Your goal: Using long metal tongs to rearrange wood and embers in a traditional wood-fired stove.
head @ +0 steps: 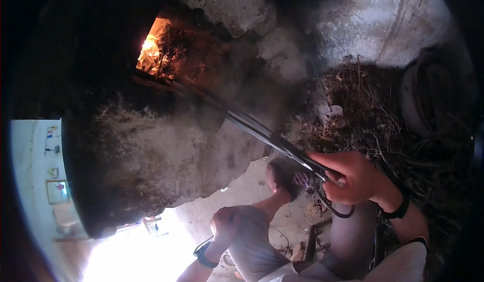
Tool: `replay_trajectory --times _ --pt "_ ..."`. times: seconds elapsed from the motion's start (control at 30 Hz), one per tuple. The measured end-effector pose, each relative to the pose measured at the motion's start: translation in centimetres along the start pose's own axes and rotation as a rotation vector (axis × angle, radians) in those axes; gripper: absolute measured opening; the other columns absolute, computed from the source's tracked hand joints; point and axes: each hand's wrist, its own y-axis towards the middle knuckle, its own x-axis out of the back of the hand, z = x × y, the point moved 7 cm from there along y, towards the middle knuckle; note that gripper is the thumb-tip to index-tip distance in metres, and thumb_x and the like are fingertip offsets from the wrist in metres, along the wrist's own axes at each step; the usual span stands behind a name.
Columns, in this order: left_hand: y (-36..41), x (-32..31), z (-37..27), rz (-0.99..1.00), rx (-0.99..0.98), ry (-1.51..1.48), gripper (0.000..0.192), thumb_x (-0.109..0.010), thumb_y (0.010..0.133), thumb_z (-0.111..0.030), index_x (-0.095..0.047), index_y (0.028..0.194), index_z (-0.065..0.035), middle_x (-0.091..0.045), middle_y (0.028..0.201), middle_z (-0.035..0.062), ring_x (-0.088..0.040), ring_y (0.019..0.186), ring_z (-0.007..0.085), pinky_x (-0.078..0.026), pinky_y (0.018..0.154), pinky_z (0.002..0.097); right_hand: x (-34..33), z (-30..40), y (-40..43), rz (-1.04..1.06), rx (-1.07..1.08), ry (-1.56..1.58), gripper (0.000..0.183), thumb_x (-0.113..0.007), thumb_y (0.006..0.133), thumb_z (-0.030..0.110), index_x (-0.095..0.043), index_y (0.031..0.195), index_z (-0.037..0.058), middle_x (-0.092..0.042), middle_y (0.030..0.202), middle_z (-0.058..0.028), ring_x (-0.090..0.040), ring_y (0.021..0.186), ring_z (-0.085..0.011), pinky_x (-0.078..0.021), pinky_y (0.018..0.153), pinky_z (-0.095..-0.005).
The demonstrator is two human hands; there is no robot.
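Observation:
My right hand (349, 178) grips long iron fire tongs (261, 132) near their looped handle end. The two metal arms lie close together. They slant up and left towards the mouth of a sooty masonry hearth (181, 142), where their far end fades into smoke and shadow. Inside the opening burns a bright fire (151, 53) among charred twigs and embers. My left hand (225, 223) rests on my left knee (251, 221) and holds nothing; its fingers are partly hidden.
Dry twigs and brush (363, 104) are heaped at the right, near a dark round vessel (419, 93). A bare foot (274, 176) stands on the dusty floor (234, 191) below the hearth. At lower left, strong light comes in beside a pale wall (32, 161) with hanging items.

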Motion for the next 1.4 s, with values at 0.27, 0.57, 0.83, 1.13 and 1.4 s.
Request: replay_trajectory --times 0.27,0.57,0.83,1.13,1.4 --pt "0.1 -0.1 0.2 -0.008 -0.006 0.019 0.008 -0.063 0.081 -0.012 -0.070 0.085 -0.0091 -0.068 0.082 0.0100 -0.067 0.076 0.0274 -0.052 0.067 0.0368 -1.3 -1.0 4.9 0.036 -0.052 0.062 0.057 -0.063 0.076 0.013 -0.052 0.129 -0.0025 -0.060 0.066 -0.0139 -0.059 0.053 -0.0193 -0.0475 0.052 -0.0310" --pt "0.2 0.2 -0.1 -0.017 -0.037 -0.033 0.010 -0.063 0.081 -0.013 -0.070 0.086 -0.0080 -0.068 0.081 0.0112 -0.067 0.075 0.0275 -0.052 0.066 0.0372 -2.6 -1.7 9.9 0.011 -0.023 0.131 0.051 -0.056 0.077 0.005 -0.054 0.128 -0.0022 -0.063 0.073 -0.0088 -0.051 0.060 -0.0061 -0.0443 0.055 -0.0243" --pt "0.0 0.1 0.5 -0.008 -0.019 -0.033 0.010 -0.064 0.080 -0.012 -0.070 0.086 -0.0074 -0.068 0.081 0.0112 -0.066 0.074 0.0275 -0.052 0.067 0.0371 -3.5 -1.0 14.9 0.070 -0.083 0.265 0.050 -0.057 0.079 0.010 -0.054 0.125 -0.0078 -0.063 0.070 -0.0066 -0.052 0.063 -0.0051 -0.0427 0.057 -0.0241" --pt "0.2 0.0 0.0 -0.002 -0.048 -0.056 0.011 -0.063 0.078 -0.010 -0.069 0.087 -0.0069 -0.068 0.082 0.0118 -0.066 0.074 0.0281 -0.052 0.067 0.0379 -4.6 -1.5 19.6 0.029 -0.064 0.229 0.041 -0.057 0.081 0.013 -0.062 0.118 -0.0032 -0.067 0.074 -0.0064 -0.056 0.065 -0.0059 -0.0453 0.060 -0.0257" --pt "0.2 0.7 -0.5 -0.040 -0.055 -0.094 0.011 -0.062 0.079 -0.010 -0.069 0.087 -0.0080 -0.068 0.081 0.0112 -0.066 0.075 0.0296 -0.052 0.068 0.0387 -2.8 0.9 11.9 0.120 -0.100 0.250 0.047 -0.053 0.083 0.012 -0.053 0.124 -0.0107 -0.069 0.079 -0.0123 -0.064 0.070 -0.0120 -0.0497 0.062 -0.0265"
